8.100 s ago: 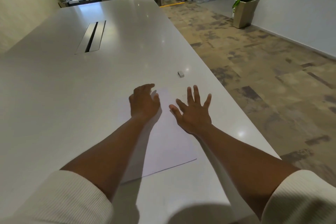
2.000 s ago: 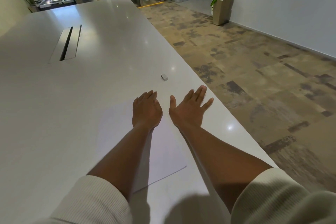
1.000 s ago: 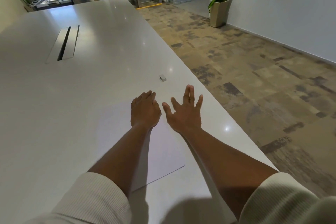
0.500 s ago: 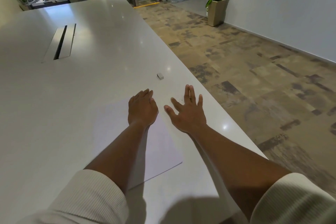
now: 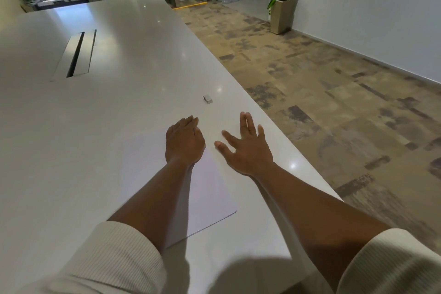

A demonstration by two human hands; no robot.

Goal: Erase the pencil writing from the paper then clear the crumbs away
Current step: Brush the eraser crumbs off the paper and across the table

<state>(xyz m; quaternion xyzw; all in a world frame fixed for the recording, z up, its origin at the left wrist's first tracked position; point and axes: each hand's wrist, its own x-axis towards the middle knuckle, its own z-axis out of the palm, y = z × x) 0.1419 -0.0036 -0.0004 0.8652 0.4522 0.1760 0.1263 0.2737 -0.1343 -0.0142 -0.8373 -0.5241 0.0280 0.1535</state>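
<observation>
Left hand [image 5: 184, 142] flat on paper [image 5: 210, 188], right hand [image 5: 248, 150] beside it, eraser [image 5: 207, 99] beyond

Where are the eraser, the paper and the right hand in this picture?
eraser [image 5: 207, 99], head view, top face of the block.
paper [image 5: 210, 196], head view, bare area near its right edge.
right hand [image 5: 248, 150], head view, back of the hand.

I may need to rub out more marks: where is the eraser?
In the head view the eraser lies alone on the white table, beyond both hands, nearer the right hand and the table's right edge.
</observation>
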